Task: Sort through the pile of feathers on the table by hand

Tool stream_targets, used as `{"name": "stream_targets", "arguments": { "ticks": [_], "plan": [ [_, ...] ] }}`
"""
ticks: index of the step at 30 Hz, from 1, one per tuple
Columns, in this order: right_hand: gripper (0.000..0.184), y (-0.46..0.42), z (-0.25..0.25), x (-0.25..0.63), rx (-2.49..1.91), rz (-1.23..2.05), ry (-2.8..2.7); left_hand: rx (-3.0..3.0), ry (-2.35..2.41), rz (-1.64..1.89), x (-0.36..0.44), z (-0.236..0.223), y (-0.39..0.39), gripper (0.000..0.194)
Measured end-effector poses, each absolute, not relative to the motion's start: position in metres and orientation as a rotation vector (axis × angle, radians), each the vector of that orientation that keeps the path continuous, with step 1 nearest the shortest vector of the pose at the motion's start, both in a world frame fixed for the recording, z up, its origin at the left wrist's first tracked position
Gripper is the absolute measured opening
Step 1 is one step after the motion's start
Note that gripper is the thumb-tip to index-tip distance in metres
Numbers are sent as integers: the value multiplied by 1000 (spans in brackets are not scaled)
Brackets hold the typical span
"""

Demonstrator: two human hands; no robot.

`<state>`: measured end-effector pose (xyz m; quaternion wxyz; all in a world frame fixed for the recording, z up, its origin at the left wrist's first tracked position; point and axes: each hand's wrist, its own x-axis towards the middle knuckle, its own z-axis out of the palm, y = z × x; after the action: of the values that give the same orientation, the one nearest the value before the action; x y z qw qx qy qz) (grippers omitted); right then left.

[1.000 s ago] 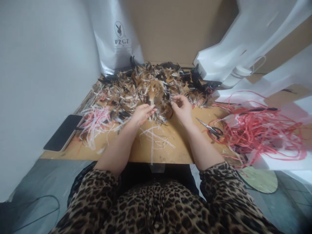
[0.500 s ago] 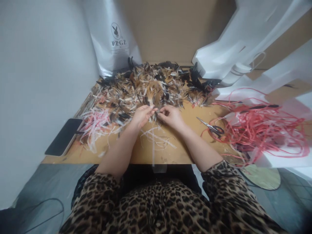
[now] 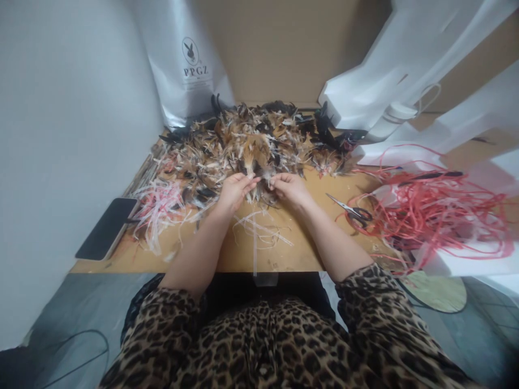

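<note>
Both of my hands are at the front of a big pile of brown, black and white feathers [image 3: 227,140]. My left hand [image 3: 237,190] is closed, pinching the pale base of a bunch of tan feathers [image 3: 253,151] that fans out away from me. To its right my right hand [image 3: 290,189] pinches a small greyish feather [image 3: 267,175] between thumb and fingers, a little apart from the bunch. Pale flat strips [image 3: 255,232] and thin strands lie on the tabletop [image 3: 300,248] below my hands.
Scissors [image 3: 351,209] lie right of my forearm, beside a tangle of red plastic strings [image 3: 438,216]. Pink and white strips [image 3: 160,210] and a phone [image 3: 107,229] are at the left. A silvery bag [image 3: 190,70] and a white bottle [image 3: 391,121] stand behind.
My right hand has moved slightly right, away from my left hand, with the greyish feather in its fingers. My left hand stays at the base of the tan bunch.
</note>
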<state>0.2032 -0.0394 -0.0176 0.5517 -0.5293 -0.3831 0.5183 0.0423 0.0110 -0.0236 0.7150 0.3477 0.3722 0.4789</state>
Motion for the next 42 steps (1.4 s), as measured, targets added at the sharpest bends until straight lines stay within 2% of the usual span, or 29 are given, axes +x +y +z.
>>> {"name": "stream_targets", "arguments": {
  "ticks": [7, 19, 32, 42],
  "plan": [
    [39, -38, -11, 208, -1054, 1301, -745, 1063, 934, 1238, 40, -20, 11, 14],
    [36, -44, -16, 182, -1100, 1093, -812, 896, 750, 881, 47, -21, -1, 19],
    [29, -42, -27, 179, -1115, 994, -881, 909, 738, 861, 47, -23, 0, 18],
    [36, -44, -22, 179, -1094, 1009, -872, 998, 781, 859, 48, -20, 0, 17]
  ]
}}
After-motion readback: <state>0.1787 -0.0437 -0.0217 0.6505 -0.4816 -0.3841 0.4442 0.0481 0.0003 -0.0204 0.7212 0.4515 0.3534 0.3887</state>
